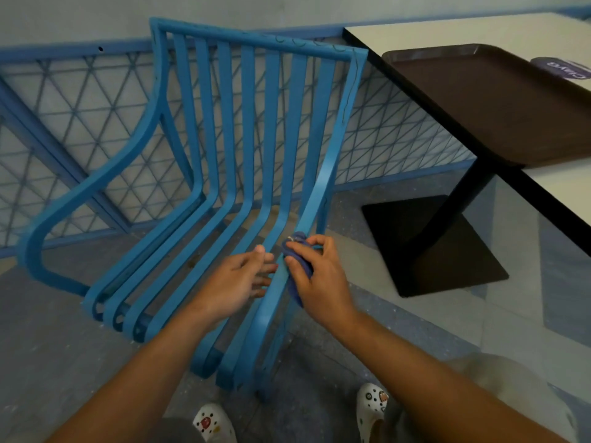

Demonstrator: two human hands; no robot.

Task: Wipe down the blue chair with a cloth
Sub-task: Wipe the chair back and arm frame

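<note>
The right hand [316, 276] held a bunched dark blue cloth [299, 276], fingers and thumb curled round it, pressing it against the outer side of the chair's [256, 129] rightmost slat where seat meets back. The left hand [238, 281] lay just beside it, fingers straight and loosely spread, tips touching the seat slats on the inner side of that same slat; it held nothing. The chair stood directly ahead, its slatted back rising away toward a blue mesh fence [80, 100], its left armrest curving out well apart from both hands. The seat's front edge curled down just above two white clogs [371, 407]. To the right, bare floor [345, 251] separated the chair from a black table base [435, 247]; the white tabletop [447, 30] overhung it, carrying a brown tray [499, 107] near its edge
</note>
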